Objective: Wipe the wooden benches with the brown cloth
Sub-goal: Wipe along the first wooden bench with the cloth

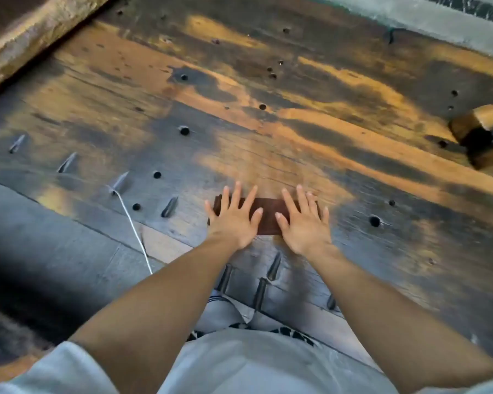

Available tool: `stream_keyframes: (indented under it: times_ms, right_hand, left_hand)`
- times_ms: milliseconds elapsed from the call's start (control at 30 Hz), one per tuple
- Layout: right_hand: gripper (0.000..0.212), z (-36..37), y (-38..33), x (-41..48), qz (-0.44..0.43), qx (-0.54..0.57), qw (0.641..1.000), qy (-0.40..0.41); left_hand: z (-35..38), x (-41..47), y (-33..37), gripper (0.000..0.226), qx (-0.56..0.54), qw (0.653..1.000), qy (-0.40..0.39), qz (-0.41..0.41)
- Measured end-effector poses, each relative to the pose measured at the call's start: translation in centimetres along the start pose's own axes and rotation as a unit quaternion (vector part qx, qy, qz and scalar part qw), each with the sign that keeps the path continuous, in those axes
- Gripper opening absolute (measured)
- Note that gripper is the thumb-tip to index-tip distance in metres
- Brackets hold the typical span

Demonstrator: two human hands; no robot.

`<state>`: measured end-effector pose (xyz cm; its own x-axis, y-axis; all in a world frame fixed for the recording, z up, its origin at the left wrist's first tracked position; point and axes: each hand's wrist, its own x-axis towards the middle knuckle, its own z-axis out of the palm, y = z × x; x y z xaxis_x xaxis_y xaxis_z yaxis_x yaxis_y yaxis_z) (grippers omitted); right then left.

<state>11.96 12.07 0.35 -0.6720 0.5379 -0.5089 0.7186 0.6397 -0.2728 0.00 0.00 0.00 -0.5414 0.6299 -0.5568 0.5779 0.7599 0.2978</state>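
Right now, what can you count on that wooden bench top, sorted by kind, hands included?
Hands: 2, left hand and right hand, both pressed flat on the cloth
Brown cloth: 1
White cord: 1
Wooden mallet-like tool: 1, at the right edge, partly cut off
Total: 5

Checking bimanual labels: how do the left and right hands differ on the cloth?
The left hand presses the left end of the brown cloth; the right hand presses its right end. The left hand's fingers splay wider; the right hand's lie closer together. Shared: both are flat, palm down, fingers straight, reaching past the cloth's far edge onto the wooden bench.
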Motion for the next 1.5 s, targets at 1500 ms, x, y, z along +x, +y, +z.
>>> stream_keyframes:
  times_ms: [1500]
  right_hand:
    - [0.038,31.9,-21.6,-32.1,-0.688,-0.26,0.67,-0.095]
  left_hand:
    - [32.9,-52.7,-17.6,0.022,-0.572,0.577,0.326,-0.484]
